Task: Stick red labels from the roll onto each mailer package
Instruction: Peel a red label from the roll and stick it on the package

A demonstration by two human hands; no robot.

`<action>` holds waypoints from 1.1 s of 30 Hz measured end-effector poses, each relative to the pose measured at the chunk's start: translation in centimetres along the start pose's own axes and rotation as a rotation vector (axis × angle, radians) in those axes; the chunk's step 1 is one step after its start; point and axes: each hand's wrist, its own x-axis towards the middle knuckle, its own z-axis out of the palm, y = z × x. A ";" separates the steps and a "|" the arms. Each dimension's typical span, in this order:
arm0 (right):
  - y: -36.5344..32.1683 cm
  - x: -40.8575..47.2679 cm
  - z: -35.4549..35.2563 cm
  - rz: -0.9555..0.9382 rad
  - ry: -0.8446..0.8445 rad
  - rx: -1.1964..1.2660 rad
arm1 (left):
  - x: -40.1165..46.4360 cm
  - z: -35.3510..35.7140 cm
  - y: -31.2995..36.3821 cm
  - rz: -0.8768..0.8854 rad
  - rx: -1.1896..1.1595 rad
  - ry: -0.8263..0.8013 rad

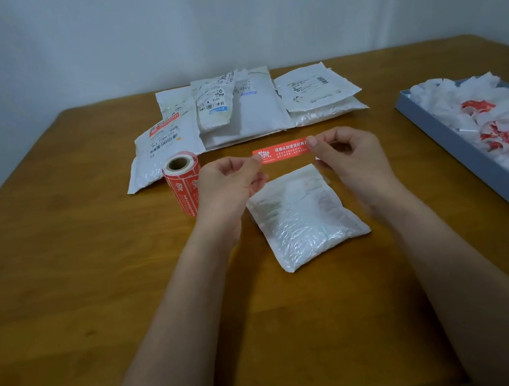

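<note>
At frame centre, the left hand [231,176] and right hand [343,152] each pinch one end of a red label [282,153], stretched above a blank bubble mailer [305,218] on the tabletop [96,278]. Risk: slack lets the adhesive strip curl onto the fingers [312,141] or land skewed and wrinkled.

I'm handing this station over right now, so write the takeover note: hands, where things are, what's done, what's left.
Left hand and right hand each pinch one end of a peeled red rectangular label, held taut above the small white bubble mailer at table centre.
The red label roll stands left of it.
One white mailer at the pile's left already bears a red label; for the other white mailers in the pile, none shows.
The grey tray on the right holds crumpled backing scraps.
Next: press this label onto the bubble mailer, then do the pile.
</note>
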 end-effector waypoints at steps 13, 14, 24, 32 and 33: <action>1.3 0.2 1.2 0.059 -0.109 -0.367 | 0.8 0.8 -2.0 -0.084 0.313 0.097; 1.4 0.1 1.3 0.055 -0.120 -0.404 | 0.8 0.8 -2.0 -0.080 0.345 0.089; 2.0 0.4 1.1 0.045 -0.125 -0.554 | 1.1 1.0 -2.7 -0.037 0.594 0.059; 2.1 0.4 1.2 -0.007 -0.128 -0.635 | 1.3 1.5 -3.1 -0.039 0.690 0.036; 2.1 0.4 1.2 -0.012 -0.126 -0.644 | 1.3 1.5 -3.2 -0.041 0.695 0.034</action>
